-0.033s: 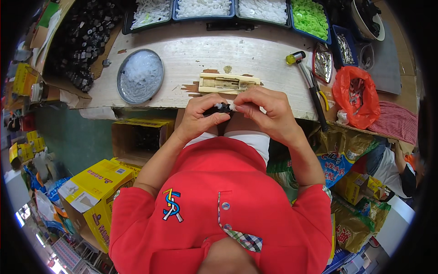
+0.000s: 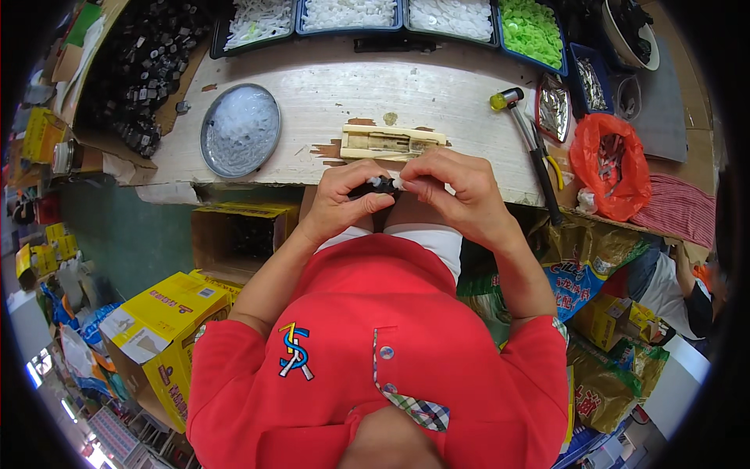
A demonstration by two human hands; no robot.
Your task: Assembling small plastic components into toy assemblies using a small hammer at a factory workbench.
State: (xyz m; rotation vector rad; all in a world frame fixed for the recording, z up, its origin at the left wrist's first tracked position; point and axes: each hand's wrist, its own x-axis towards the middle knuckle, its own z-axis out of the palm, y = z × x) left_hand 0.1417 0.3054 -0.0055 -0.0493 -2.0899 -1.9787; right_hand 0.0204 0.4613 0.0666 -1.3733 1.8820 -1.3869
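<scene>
Just off the bench's front edge, my left hand (image 2: 349,197) pinches a small black plastic part (image 2: 383,186) with a whitish piece on it. My right hand (image 2: 459,189) is closed at the part's right side, thumb and finger pressed together; whatever is between them is too small to make out. Right beyond my hands lies a cream-coloured, block-like fixture (image 2: 391,142) with a slot along its middle. A round metal dish (image 2: 275,134) of whitish, translucent material stands on the left of the bench.
Trays of white pieces (image 2: 349,13) and green pieces (image 2: 531,33) line the back. A heap of black parts (image 2: 144,78) lies far left. On the right are a hammer (image 2: 539,156), a red plastic bag (image 2: 617,191) and a blue bin (image 2: 590,78). A yellow carton (image 2: 168,305) stands lower left.
</scene>
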